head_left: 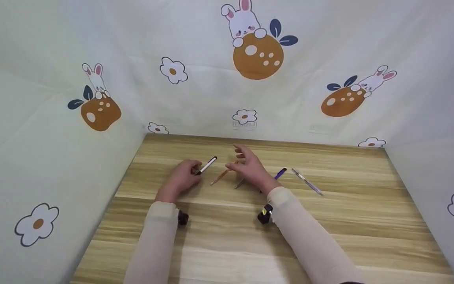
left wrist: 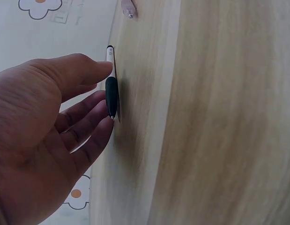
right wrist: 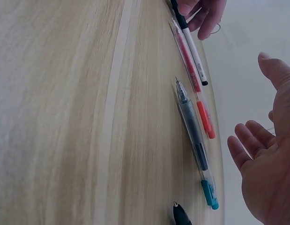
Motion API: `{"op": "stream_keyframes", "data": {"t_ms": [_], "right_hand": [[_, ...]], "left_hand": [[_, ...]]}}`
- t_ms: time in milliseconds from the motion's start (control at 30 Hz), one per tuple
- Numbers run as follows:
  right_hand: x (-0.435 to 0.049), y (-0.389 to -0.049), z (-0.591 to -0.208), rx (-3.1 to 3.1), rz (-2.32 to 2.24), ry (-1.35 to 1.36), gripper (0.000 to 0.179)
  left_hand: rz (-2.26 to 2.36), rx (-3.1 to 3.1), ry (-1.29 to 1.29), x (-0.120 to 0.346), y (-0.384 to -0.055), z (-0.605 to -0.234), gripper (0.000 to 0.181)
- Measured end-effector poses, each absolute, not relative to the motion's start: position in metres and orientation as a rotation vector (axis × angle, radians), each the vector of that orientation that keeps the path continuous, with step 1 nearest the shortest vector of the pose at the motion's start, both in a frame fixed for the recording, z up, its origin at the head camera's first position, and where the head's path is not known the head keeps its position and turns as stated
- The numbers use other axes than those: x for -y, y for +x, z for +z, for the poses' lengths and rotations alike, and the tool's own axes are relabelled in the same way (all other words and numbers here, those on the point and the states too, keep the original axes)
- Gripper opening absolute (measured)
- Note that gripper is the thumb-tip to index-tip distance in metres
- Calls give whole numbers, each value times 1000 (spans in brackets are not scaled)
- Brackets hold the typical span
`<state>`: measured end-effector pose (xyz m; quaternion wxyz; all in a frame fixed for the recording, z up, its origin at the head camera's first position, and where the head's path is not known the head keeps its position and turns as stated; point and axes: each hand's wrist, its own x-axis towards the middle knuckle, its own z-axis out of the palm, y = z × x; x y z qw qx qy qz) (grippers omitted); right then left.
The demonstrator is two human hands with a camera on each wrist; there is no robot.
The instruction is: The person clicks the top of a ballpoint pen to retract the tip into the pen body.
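My left hand (head_left: pixel 181 177) is at the left of the row of pens, thumb and fingers curled around the dark grip of a white-and-black pen (head_left: pixel 207 165). In the left wrist view, the thumb lies along one side of this pen (left wrist: pixel 111 91), the other fingers below it. My right hand (head_left: pixel 252 167) hovers over the middle pens, holding nothing, its fingers loosely spread. Near its fingertips lies a red-orange pen (head_left: pixel 219 176). Partly hidden under that hand is a clear grey pen with a teal end (right wrist: pixel 194 131).
A blue-purple pen with a black end (head_left: pixel 280 174) lies right of my right hand, partly covered. Farther right is a clear pen with a purple tint (head_left: pixel 307 181). The wood-grain table (head_left: pixel 219 244) meets patterned cloth walls (head_left: pixel 203 102) at the back and sides.
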<state>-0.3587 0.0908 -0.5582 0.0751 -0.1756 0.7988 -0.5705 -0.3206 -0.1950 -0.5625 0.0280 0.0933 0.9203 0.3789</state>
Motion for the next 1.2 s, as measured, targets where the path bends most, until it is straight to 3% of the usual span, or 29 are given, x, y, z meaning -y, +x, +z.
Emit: {"op": "stream_keyframes", "data": {"t_ms": [767,1200], "right_hand": [[-79,-362,-560,-2375,-1746,-585,85],[-80,-361,-561,-2356,-1749,-576,84]], "left_hand": [[988,-2921,218,188,-327,-569,37],[966,-2995,330,191,-328,-575,28]]}}
